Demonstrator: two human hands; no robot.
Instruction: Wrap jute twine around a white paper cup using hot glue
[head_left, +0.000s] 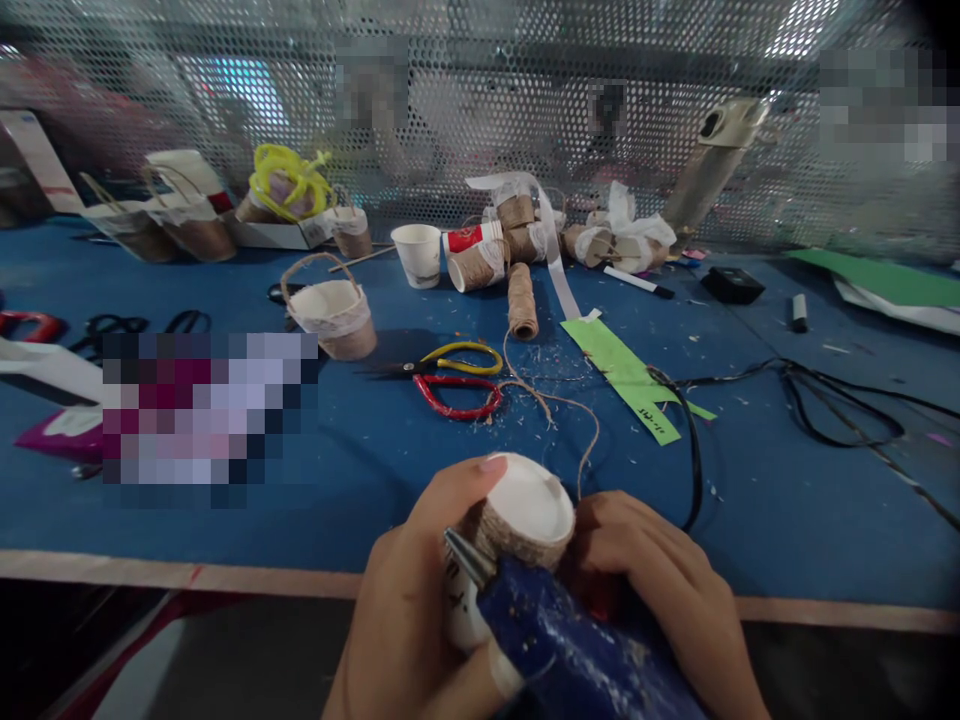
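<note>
Near the table's front edge, my left hand (412,590) is closed around a white paper cup (531,497) tilted with its round white end up. Brown twine is wound around the cup just below that end. My right hand (660,570) grips a blue hot glue gun (577,640), its metal nozzle pointing up and left, close beside the twine band. Part of the right fingers is hidden behind the gun and cup. A loose strand of twine (596,430) runs from the cup back toward a twine spool (523,303).
Scissors (457,370) with yellow and red handles lie mid-table. A twine-handled cup basket (334,315) stands left of them, a plain paper cup (417,256) behind. Green paper (626,375) and a black cable (750,372) lie right. Perforated metal screen (480,130) rises behind.
</note>
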